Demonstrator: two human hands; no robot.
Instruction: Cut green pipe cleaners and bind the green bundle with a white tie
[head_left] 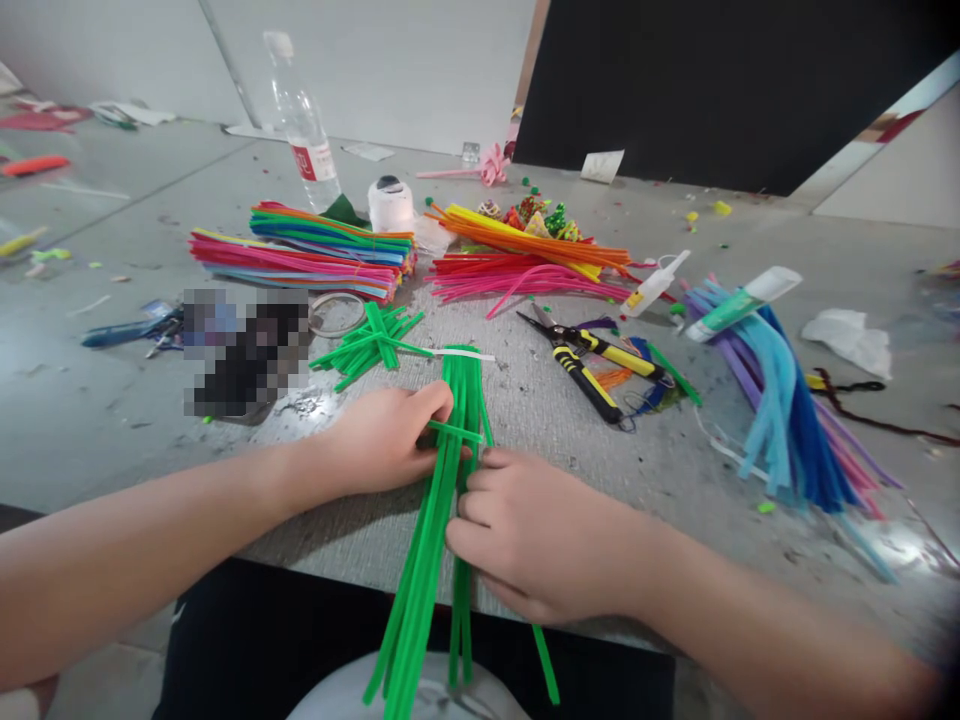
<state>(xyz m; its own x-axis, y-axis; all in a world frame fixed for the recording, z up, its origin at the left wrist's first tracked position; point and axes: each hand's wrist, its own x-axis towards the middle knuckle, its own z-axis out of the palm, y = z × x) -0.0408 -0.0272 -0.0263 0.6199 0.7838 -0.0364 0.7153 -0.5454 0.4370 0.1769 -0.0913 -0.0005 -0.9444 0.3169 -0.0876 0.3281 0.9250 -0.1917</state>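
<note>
Long green pipe cleaners (426, 560) run from a white strip (463, 353) on the table down past the table's front edge, parted into strands. A short green piece (457, 432) lies crosswise over them. My left hand (397, 435) is closed at the left side of the bundle, pinching the left end of this short piece. Curled around the right-hand strands, my right hand (525, 530) has its fingers closed on green pipe cleaners below the crosspiece. Its fingertips are partly hidden. Short cut green pieces (371, 345) lie in a pile beyond my left hand.
Multicoloured pipe cleaner bundles (300, 260) and red-orange ones (525, 265) lie further back. Pliers (585, 370) rest right of centre, with a blue-purple bundle (787, 400) beyond. A bottle (304, 130), a glue bottle (656, 285), a tube (742, 303) and a blurred-out dark object (251, 360) are also there.
</note>
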